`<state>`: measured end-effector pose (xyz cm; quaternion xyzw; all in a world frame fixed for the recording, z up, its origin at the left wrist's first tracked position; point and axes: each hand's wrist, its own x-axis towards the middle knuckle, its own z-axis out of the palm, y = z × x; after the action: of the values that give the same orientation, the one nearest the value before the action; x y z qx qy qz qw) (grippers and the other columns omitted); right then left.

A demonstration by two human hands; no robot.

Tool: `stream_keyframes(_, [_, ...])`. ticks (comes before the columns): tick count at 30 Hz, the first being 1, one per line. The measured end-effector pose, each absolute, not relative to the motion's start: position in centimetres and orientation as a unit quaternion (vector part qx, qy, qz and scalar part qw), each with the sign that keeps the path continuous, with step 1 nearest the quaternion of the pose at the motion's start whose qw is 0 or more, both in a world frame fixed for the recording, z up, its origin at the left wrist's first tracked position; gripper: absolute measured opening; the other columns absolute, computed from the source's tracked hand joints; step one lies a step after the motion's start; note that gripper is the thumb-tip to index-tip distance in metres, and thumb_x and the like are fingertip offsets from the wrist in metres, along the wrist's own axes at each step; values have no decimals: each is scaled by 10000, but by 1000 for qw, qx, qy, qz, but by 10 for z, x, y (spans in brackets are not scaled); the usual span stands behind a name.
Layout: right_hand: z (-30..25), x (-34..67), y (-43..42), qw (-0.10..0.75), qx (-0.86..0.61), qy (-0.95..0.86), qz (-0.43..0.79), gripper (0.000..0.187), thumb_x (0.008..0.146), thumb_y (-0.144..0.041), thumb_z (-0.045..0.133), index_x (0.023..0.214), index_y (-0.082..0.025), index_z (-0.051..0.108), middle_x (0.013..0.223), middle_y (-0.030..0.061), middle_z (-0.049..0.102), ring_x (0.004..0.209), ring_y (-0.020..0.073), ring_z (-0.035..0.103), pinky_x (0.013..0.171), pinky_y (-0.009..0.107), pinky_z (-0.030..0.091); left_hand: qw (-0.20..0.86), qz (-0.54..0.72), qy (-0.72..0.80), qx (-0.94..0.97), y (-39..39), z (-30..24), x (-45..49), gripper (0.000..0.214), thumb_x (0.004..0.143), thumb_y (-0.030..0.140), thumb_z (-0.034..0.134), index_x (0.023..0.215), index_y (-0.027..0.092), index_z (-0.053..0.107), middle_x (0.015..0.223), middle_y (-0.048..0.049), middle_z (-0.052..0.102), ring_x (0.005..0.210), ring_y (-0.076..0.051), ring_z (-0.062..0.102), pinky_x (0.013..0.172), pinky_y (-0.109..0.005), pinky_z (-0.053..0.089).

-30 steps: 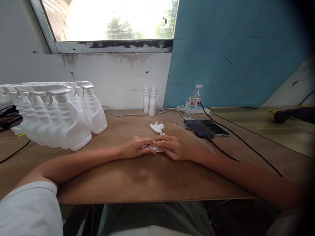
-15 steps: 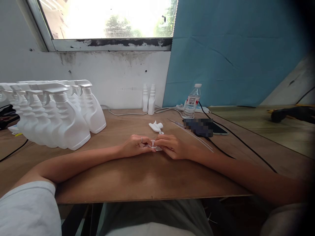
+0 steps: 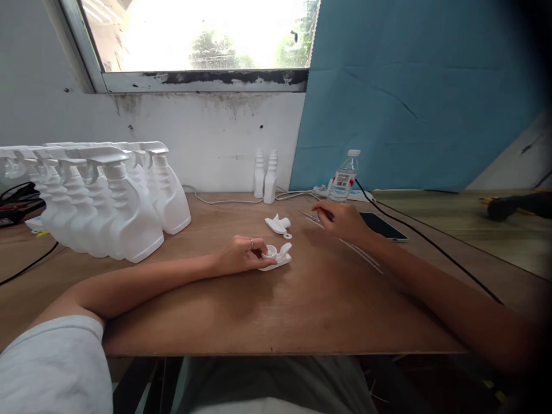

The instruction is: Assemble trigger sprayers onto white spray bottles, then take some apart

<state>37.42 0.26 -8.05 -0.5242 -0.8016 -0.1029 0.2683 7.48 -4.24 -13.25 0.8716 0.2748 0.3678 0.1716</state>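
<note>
My left hand (image 3: 241, 254), with a ring on one finger, grips a white trigger spray head (image 3: 282, 257) just above or on the table. Its round collar shows beside the fingertips, and part of it is hidden by them. A second white spray head (image 3: 276, 223) lies behind it, beside a small white ring (image 3: 287, 236). My right hand (image 3: 340, 221) is over the thin clear tubes (image 3: 360, 256), near a slender pointed tool (image 3: 307, 215). Its fingers are bent with a gap between thumb and forefinger, and I see nothing held in them.
White spray bottles (image 3: 133, 213) stand in rows at the left. Two slim white bottles (image 3: 271, 178) stand by the wall. A water bottle (image 3: 344, 177), a phone (image 3: 383, 226) and a black cable (image 3: 431, 244) are at the right. The table's front edge (image 3: 271, 352) is near me.
My right hand has left the spray head and moved right and back to the tubes. My left hand keeps hold of the spray head, which now shows more. The view has shifted slightly.
</note>
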Motion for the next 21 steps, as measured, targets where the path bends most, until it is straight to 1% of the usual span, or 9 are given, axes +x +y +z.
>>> stream_keyframes(2, [-73,383,10,141,-594,-784,-111,311,876,-226,415,1039,-164,673,943,117,709,855,248,644,718,314,413,180,348,299,870,-43,-132,74,353,773,508,704,799,177,586,733,-2,689,637,-98,601,647,-200,472])
stream_keyframes(4, [-68,388,14,52,-629,-770,-90,269,853,-234,454,976,-167,684,963,123,707,884,267,647,668,306,388,189,332,319,868,-44,-131,75,377,761,510,709,907,193,568,784,3,697,691,-115,630,674,-213,487])
stream_keyframes(5, [-67,391,14,21,-637,-767,-69,232,835,-243,486,911,-161,689,927,125,706,837,263,652,630,299,374,187,326,321,869,-45,-130,75,390,763,504,705,955,197,561,809,3,699,703,-118,632,683,-218,490])
stream_keyframes(7, [-65,394,13,-38,-649,-760,-18,177,795,-267,550,773,-143,675,782,115,689,655,225,639,559,284,347,173,321,313,877,-47,-127,77,373,781,469,683,1006,194,568,835,1,694,665,-104,609,675,-218,484])
stream_keyframes(9, [-64,394,10,-91,-657,-748,26,184,775,-284,582,699,-132,650,640,90,643,494,179,580,511,275,335,152,313,298,889,-48,-125,79,310,797,419,657,994,186,600,821,4,680,613,-84,568,653,-207,467])
stream_keyframes(11, [-62,392,6,-117,-666,-735,44,176,772,-274,583,703,-124,643,582,76,612,432,159,541,495,273,339,146,311,292,893,-49,-123,80,264,789,379,650,960,180,624,796,9,667,594,-73,547,628,-190,454])
stream_keyframes(15, [-58,388,2,-118,-699,-705,27,147,781,-216,540,781,-113,646,666,97,640,468,161,558,513,278,370,155,320,289,889,-50,-122,82,231,761,338,660,924,176,640,813,3,677,621,-75,565,632,-179,462])
stream_keyframes(17, [-56,387,1,-130,-712,-689,32,130,766,-178,532,758,-106,640,674,109,645,472,169,568,511,283,390,154,319,289,889,-50,-123,82,235,763,342,661,931,177,643,829,-2,681,635,-79,579,634,-181,464])
stream_keyframes(21, [-56,389,1,-162,-708,-685,50,95,692,-79,539,687,-88,633,627,125,637,489,187,591,511,286,416,139,313,290,894,-49,-126,80,265,785,372,654,975,189,632,844,-6,684,677,-97,616,653,-194,471])
